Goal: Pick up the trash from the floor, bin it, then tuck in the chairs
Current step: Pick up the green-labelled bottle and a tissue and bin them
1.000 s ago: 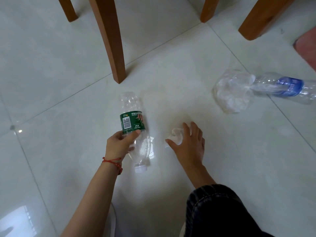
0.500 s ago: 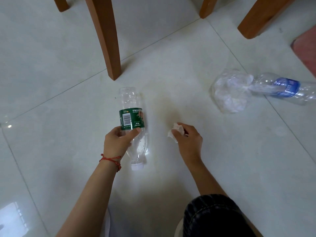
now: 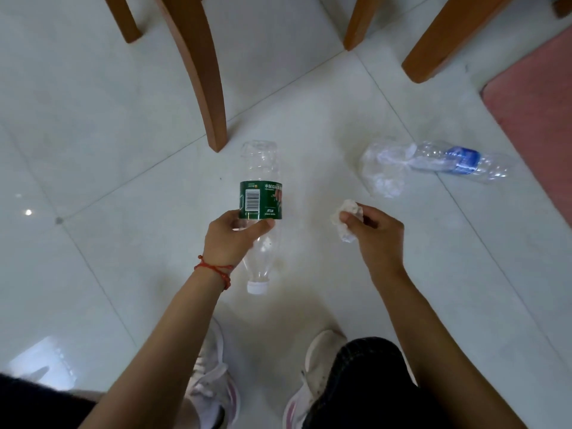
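At the left, a wooden chair leg [image 3: 198,72] is planted on the tiled floor [image 3: 77,134], with a second leg [image 3: 122,18] behind it. Just right of it, a clear bottle with a green label [image 3: 261,199] is gripped by the left hand [image 3: 230,239], thumb and fingers curled round the body just below the label; the white cap [image 3: 257,287] points toward the person and the bottle is judged to be lifted off the floor. Further right, a crumpled white tissue [image 3: 346,218] is pinched in the curled fingers of the right hand [image 3: 376,235]. Beyond that hand, a clear plastic bag [image 3: 382,171] is left lying on the floor, touching a bottle with a blue label [image 3: 464,161], near the edge of a red mat [image 3: 532,125]. 2 more chair legs [image 3: 439,38] are seen at the upper right. With both hands occupied, 2 pieces of trash remain to be gathered; if they are reached for now, the smooth bottle could be squeezed out of the grip or the tissue dropped. The thin bag could slip free when grasped alongside other items. No bin is visible, so its location cannot be told.
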Tool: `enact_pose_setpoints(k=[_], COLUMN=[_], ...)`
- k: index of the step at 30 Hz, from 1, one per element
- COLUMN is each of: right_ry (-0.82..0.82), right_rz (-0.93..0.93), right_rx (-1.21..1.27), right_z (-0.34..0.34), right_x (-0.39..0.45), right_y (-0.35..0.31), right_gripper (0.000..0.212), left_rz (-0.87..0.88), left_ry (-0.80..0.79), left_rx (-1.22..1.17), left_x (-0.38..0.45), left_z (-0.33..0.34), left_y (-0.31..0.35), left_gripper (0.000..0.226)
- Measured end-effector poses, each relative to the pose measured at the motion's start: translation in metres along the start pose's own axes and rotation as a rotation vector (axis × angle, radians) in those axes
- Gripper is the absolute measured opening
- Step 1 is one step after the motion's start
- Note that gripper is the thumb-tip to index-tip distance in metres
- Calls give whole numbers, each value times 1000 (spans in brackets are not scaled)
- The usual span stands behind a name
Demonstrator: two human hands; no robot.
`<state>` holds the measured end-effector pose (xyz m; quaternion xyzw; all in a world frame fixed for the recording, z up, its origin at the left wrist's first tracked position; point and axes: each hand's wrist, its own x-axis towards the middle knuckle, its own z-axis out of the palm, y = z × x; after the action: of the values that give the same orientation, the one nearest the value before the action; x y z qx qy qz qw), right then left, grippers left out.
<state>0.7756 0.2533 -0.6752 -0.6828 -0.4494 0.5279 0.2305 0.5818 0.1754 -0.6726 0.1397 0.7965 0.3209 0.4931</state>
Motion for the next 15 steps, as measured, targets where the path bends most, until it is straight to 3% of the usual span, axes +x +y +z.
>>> enact_pose_setpoints(k=[4,6,15], right_ry=[1,10,92], right_rz=[27,31,73], right_rx=[-4,16,74], right_z=[-31,-43,-92], right_x=[-32,-49,-138], right_y=[-43,-65,-168], right_gripper=[3,14,25], left_rz=[-12,-19,10], left_ry=[-19,-35,-68], left_rx=[-19,-15,58], left_x=[-40,-62,-167], left_z=[-10,-18,-60], left_y=[36,56,148], left_gripper=[35,32,30])
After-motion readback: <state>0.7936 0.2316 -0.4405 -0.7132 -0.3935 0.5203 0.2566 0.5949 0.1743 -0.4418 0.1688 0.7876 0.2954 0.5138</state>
